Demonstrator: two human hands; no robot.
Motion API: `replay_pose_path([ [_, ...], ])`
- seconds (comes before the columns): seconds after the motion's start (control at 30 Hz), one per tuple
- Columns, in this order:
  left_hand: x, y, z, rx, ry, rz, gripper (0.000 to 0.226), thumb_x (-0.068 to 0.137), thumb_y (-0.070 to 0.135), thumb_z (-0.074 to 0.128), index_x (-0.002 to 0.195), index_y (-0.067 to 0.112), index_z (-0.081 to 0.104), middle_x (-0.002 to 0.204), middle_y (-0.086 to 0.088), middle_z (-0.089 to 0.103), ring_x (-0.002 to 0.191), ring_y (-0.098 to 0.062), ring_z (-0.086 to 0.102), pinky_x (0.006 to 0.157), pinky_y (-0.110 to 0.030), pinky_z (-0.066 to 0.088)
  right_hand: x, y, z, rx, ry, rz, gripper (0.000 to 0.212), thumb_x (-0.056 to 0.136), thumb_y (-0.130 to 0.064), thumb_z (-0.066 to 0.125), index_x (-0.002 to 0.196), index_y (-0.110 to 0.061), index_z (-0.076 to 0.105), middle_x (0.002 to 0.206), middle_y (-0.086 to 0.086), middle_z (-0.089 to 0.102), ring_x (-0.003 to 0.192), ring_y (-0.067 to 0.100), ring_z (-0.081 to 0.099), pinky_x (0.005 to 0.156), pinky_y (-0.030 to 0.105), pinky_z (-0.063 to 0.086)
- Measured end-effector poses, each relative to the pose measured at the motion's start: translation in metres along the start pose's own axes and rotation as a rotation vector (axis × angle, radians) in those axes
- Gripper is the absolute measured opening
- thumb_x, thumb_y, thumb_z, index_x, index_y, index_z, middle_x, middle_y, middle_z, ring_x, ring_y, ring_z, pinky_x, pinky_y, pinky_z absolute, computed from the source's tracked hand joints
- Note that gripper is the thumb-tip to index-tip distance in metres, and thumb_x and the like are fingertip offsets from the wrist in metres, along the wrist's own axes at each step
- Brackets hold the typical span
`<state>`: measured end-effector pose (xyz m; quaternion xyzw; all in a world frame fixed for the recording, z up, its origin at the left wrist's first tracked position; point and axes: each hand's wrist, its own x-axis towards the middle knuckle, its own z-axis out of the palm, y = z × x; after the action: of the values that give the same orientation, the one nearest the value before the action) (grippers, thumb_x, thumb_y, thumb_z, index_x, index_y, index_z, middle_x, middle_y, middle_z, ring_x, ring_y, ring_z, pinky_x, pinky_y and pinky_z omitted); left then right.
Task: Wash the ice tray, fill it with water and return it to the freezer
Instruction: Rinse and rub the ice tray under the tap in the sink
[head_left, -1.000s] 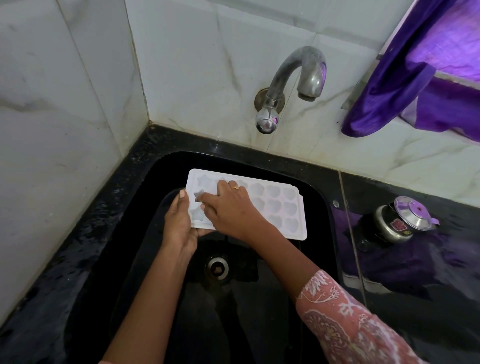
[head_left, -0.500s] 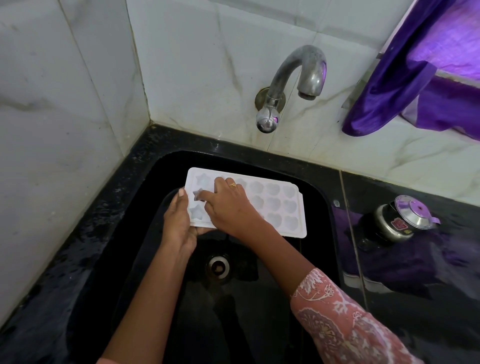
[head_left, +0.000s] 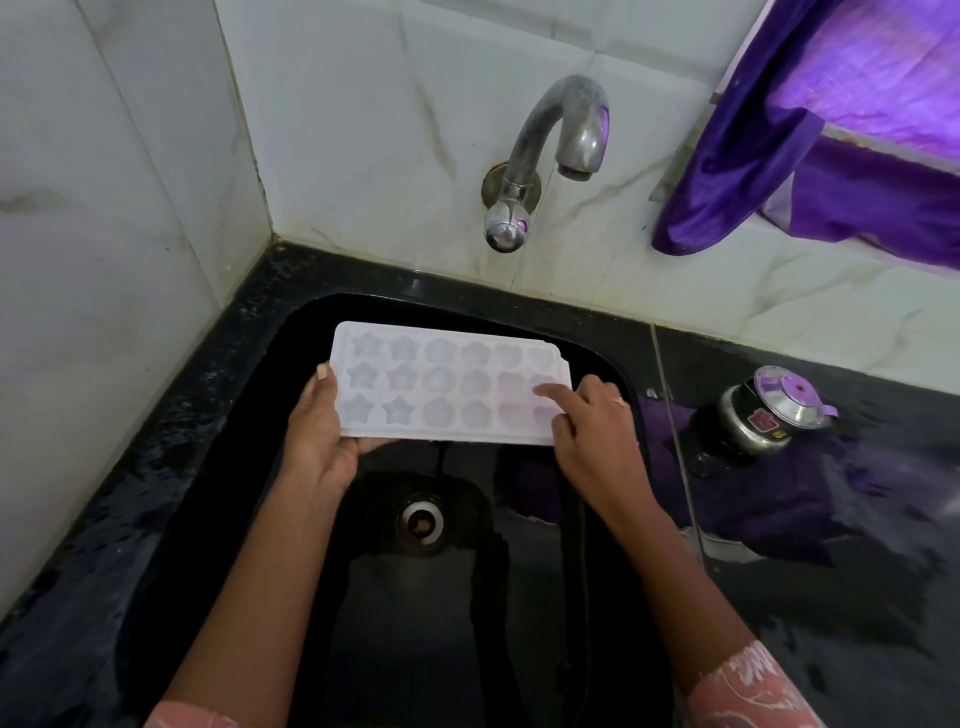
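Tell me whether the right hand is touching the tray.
Touching. The head view shows fingers of the right hand lying on the right-end cells of the tray.

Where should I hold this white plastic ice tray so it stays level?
Take the white plastic ice tray by the flat rim at its short ends, one hand from each side. It is long, shallow and cavity-side up; the left hand grips its left end.

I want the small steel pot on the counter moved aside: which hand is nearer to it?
Right. The right hand touches the ice tray's right end, left of the steel pot; the left hand holds the tray's left end, farther away.
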<state>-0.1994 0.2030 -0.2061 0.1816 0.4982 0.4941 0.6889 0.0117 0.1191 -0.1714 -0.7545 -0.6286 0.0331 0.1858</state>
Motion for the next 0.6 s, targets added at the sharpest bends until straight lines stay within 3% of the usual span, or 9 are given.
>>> replay_pose_path([
  [0.1,0.000,0.001,0.000,0.007,-0.003,-0.005,0.040,0.099,0.039,0.035,0.131,0.020,0.047,0.115,-0.006,0.063,0.094,-0.024,0.064,0.059,-0.045,0.054,-0.009,0.011,0.001,-0.008,0.019,0.039,0.046,0.083,-0.022,0.028,0.105,-0.014,0.068,0.079,-0.001,0.038,0.078,0.016,0.037,0.074,0.035,0.038],
  [0.33,-0.005,0.001,0.004,0.009,-0.024,-0.006,0.035,0.100,0.037,0.034,0.127,0.020,0.048,0.100,-0.002,0.065,0.087,-0.021,0.064,0.057,-0.045,0.054,-0.014,0.013,0.001,-0.016,-0.053,0.033,0.032,0.091,-0.009,0.044,0.112,-0.018,0.067,0.079,0.001,0.039,0.079,0.017,0.035,0.070,0.032,0.030],
  [0.6,-0.006,0.002,0.005,0.004,-0.022,0.013,0.033,0.099,0.037,0.034,0.124,0.020,0.049,0.098,-0.001,0.064,0.087,-0.021,0.064,0.059,-0.045,0.052,-0.015,0.017,0.003,-0.025,-0.055,0.017,0.027,0.092,-0.009,0.044,0.105,-0.015,0.067,0.081,0.001,0.040,0.081,0.017,0.037,0.072,0.031,0.028],
])
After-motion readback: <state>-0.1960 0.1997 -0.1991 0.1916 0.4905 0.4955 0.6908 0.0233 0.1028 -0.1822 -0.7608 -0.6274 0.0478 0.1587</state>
